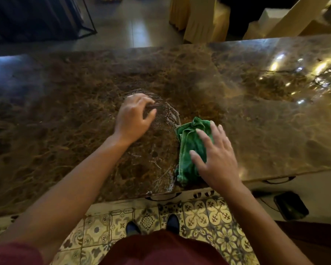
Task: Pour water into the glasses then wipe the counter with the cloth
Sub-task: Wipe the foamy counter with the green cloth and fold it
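- Patterned floor tiles [197, 215] are showing nearest, below the counter edge [161, 195].
- Right hand [216, 159] is pressing flat, fingers straight and spread, on the green cloth [189, 142], which is lying bunched near the counter's front edge.
- Left hand [134, 117] is hovering over the marble counter [65, 111], fingers loosely curled, holding nothing.
- Wet streaks [166, 115] are curving just left of the cloth, so wiping appears underway.
- Glasses are not in view; the pouring stage cannot be judged.

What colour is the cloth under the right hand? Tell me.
Green; the cloth shows clearly in the head view.
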A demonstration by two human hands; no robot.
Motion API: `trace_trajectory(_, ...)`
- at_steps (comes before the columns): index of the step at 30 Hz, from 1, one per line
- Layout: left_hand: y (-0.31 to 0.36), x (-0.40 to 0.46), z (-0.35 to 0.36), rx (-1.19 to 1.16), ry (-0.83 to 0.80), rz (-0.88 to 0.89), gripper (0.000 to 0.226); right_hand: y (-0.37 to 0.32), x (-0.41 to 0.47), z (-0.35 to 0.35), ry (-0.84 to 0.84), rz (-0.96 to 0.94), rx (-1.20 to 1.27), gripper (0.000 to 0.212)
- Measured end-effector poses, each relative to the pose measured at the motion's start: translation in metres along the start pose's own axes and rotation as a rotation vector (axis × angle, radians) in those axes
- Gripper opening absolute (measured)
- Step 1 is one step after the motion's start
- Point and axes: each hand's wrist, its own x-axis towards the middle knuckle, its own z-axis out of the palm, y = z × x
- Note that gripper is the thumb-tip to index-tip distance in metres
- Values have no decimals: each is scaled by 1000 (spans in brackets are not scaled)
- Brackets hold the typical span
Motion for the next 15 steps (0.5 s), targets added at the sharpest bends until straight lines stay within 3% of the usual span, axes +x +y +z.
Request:
trace_trajectory(4,-117,-40,-53,189,30,-240,39,-2,26,34,-196,-3,-227,78)
trace_trajectory(9,-227,-74,-103,262,-57,-659,48,-31,57,58,-154,127,-236,77)
trace_trajectory(15,-278,-101,-128,412,-242,-767,72,-83,124,76,-148,305,-227,78)
